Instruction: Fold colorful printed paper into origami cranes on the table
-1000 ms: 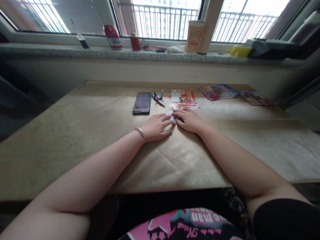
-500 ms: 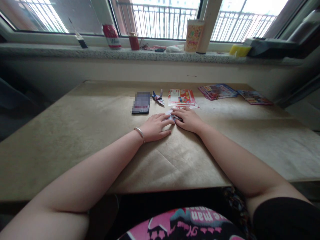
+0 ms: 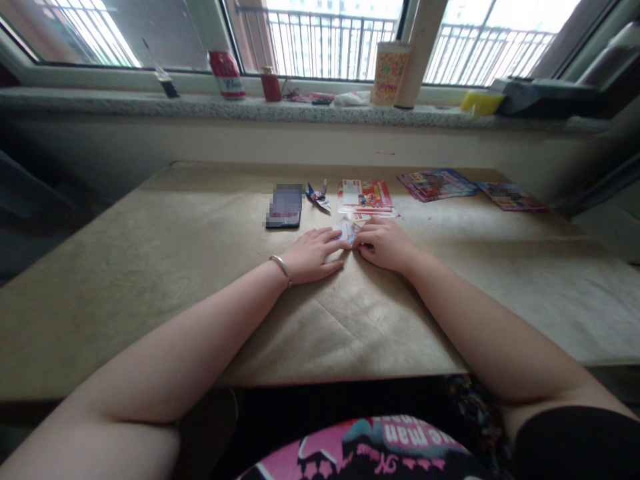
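A small piece of folded paper (image 3: 346, 231), pale with a coloured print, lies on the table between my hands. My left hand (image 3: 315, 256) lies flat with its fingers apart, the fingertips pressing on the paper's left and near side. Curled fingers of my right hand (image 3: 384, 244) pinch the paper's right edge. Just beyond it are printed red sheets (image 3: 367, 195). A folded paper crane (image 3: 319, 197), blue and white, stands farther left, beside a dark phone (image 3: 285, 207) with a blurred screen.
The table (image 3: 165, 267) has a beige cover. Colourful printed booklets (image 3: 437, 184) lie at the back right, with another stack (image 3: 510, 196) beside them. On the windowsill (image 3: 300, 112) stand a red can (image 3: 227, 75), a red bottle (image 3: 271, 85), a patterned cup (image 3: 390, 73) and a yellow item (image 3: 481, 102).
My right hand has drawn its fingers in from spread over the paper to a pinch at its right edge, uncovering more of the paper. My left hand stays in place.
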`<state>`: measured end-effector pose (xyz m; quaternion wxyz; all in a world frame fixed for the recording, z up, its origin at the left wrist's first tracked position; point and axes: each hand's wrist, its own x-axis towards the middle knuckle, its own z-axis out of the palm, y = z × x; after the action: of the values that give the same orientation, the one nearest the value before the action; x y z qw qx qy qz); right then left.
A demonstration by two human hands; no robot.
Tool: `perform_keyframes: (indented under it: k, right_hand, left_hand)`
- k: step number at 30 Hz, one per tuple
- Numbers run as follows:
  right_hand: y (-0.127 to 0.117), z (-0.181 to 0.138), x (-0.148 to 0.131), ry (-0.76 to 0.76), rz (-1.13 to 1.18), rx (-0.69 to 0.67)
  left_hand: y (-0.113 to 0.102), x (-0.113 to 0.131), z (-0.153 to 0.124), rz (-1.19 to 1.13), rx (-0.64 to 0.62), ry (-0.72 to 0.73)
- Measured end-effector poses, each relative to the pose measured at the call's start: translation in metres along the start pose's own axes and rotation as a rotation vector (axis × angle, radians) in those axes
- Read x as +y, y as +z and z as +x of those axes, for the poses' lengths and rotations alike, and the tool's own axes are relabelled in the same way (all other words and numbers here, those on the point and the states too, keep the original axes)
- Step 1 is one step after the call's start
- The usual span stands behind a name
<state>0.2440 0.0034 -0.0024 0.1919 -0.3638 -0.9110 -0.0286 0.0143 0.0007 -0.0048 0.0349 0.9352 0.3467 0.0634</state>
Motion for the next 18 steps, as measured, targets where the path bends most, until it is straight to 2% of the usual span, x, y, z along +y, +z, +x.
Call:
perform_keyframes:
  k: [10,18]
  right_hand:
    - [-0.009,0.001,0.003,0.076,-0.004,-0.082]
    - [-0.018,-0.006,0.022,0.155,0.070,-0.179]
  left_hand:
    - [0.001,-0.001,0.000,-0.002,-0.008,-0.003]
    - [0.000,0.001,0.000,0.010,-0.010,-0.012]
